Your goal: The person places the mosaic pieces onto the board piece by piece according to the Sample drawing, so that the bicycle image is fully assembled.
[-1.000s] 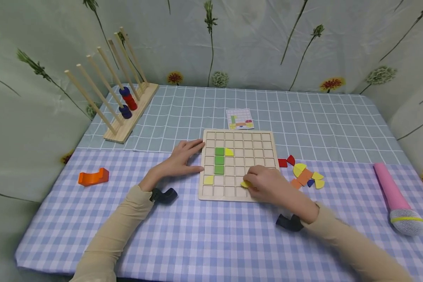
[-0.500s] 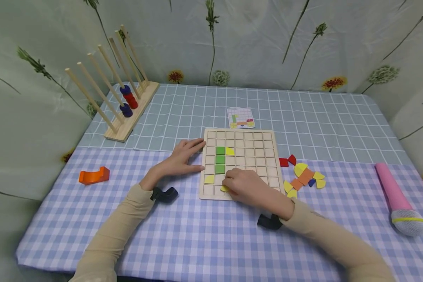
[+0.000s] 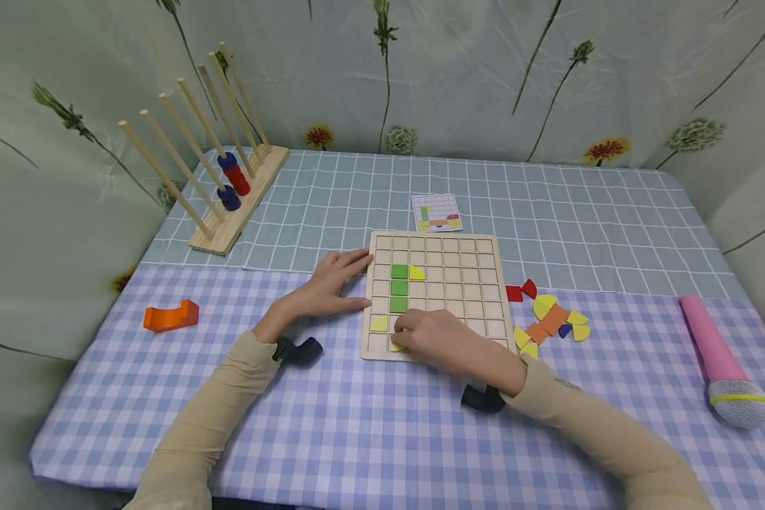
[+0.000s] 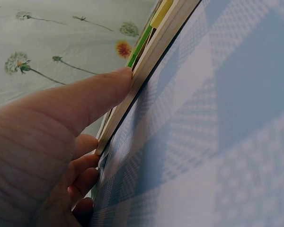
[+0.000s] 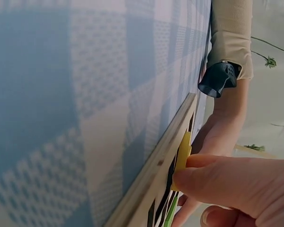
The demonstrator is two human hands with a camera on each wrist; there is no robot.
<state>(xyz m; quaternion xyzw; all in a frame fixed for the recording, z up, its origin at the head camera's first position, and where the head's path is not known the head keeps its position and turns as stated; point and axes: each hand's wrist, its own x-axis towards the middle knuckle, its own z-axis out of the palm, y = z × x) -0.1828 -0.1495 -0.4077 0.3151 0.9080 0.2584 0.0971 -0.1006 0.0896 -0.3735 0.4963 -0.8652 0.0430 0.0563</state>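
Note:
A wooden grid board [image 3: 468,258] lies on the checked tablecloth. My left hand [image 3: 328,285] rests at its left side, with thumb and fingertips touching the edge; the left wrist view shows the thumb against the wooden rim. Over the board's lower-left cells, my right hand [image 3: 443,340] pinches a yellow piece [image 5: 182,153] between thumb and finger. Mostly covered in the head view, that piece sits low at the grid. Green squares [image 3: 399,287] form a column in the cells, beside a yellow quarter-round [image 3: 416,273]. A yellow square-looking piece [image 3: 379,323] occupies a cell near the left edge.
Loose yellow, orange, red and blue pieces [image 3: 553,319] lie right of the board. Behind it is a pattern card [image 3: 436,212]. A peg stand [image 3: 255,191] with rings is at back left, an orange block [image 3: 171,316] at left, a pink toy microphone [image 3: 714,347] at right.
My right hand has moved left across the board with the yellow piece, uncovering yellow pieces by the board's right edge. The left hand stays at the left edge.

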